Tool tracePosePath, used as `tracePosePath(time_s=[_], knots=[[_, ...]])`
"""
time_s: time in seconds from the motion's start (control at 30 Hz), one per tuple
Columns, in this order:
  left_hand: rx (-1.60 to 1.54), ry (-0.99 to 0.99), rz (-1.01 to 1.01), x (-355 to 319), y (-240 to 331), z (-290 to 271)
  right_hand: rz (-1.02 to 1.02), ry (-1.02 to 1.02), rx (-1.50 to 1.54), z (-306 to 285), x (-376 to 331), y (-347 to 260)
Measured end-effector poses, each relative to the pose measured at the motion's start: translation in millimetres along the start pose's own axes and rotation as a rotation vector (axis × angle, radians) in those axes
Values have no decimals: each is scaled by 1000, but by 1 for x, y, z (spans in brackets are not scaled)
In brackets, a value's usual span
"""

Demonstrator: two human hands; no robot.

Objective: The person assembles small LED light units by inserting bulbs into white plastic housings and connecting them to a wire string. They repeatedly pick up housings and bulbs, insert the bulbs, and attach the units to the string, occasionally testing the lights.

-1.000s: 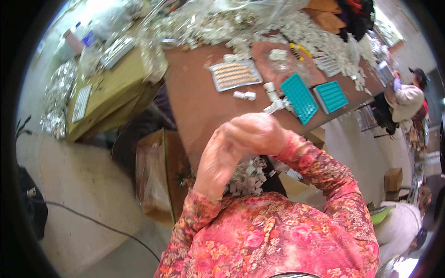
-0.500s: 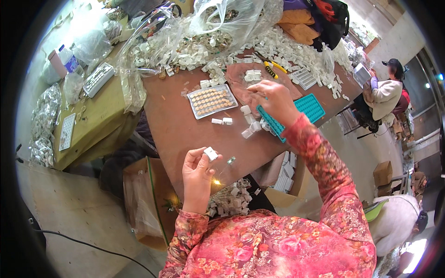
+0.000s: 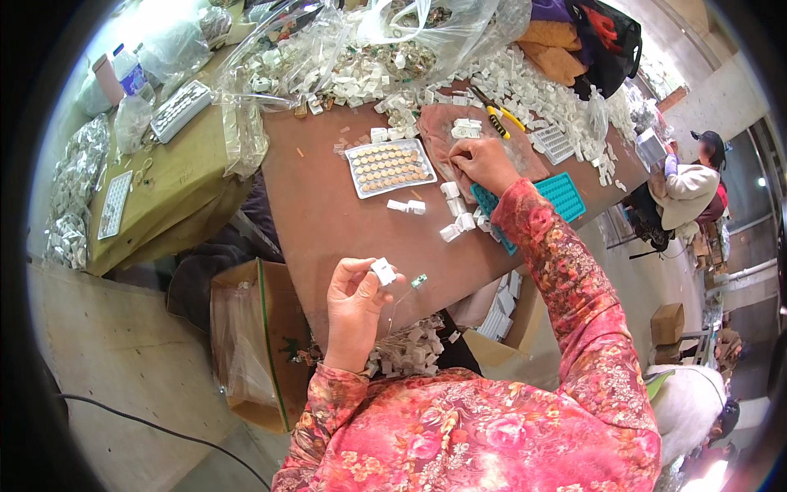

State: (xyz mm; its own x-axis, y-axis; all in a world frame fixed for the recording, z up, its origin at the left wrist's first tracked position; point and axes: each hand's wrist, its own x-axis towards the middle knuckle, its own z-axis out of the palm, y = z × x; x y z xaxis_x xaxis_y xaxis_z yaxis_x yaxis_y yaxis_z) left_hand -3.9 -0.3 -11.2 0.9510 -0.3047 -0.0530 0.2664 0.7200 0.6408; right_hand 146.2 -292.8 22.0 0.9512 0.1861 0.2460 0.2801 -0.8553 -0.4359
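Between the thumb and fingers of my left hand (image 3: 354, 312) is a small white plastic case (image 3: 382, 271). A small green circuit board (image 3: 419, 281) on a thin wire shows just right of it, over the table's near edge. My right hand (image 3: 490, 166) reaches farther out, its fingertips pinched together at the left edge of a pink cloth (image 3: 515, 152). Whatever those fingers hold is too small to make out. Under that wrist is a teal tray with small cells (image 3: 561, 197). A clear tray of round tan discs (image 3: 392, 168) lies left of the hand.
Several white cases (image 3: 453, 215) lie by the teal tray. Yellow-handled pliers (image 3: 499, 123) rest on the cloth. White cases (image 3: 566, 102) are heaped along the back, beside clear plastic bags (image 3: 459, 41). Cardboard boxes (image 3: 275, 344) stand below the table edge. A co-worker (image 3: 693, 184) sits at far right.
My right hand has lowered toward the cloth and its fingers have pinched together. The left hand still holds the white case. A yellow glow near the wire no longer shows. The view has shifted slightly.
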Motion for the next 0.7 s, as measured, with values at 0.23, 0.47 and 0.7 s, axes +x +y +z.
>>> tracePosePath(time_s=[0.23,0.47,0.7], knots=[[21,-5,-2,-1,1,-1,198,108,415,-14,-14,-8],[14,23,-36,0,1,2,270,-29,980,-35,-33,-52],[15,15,-63,-1,1,-2,278,-149,1078,-15,-70,-130]])
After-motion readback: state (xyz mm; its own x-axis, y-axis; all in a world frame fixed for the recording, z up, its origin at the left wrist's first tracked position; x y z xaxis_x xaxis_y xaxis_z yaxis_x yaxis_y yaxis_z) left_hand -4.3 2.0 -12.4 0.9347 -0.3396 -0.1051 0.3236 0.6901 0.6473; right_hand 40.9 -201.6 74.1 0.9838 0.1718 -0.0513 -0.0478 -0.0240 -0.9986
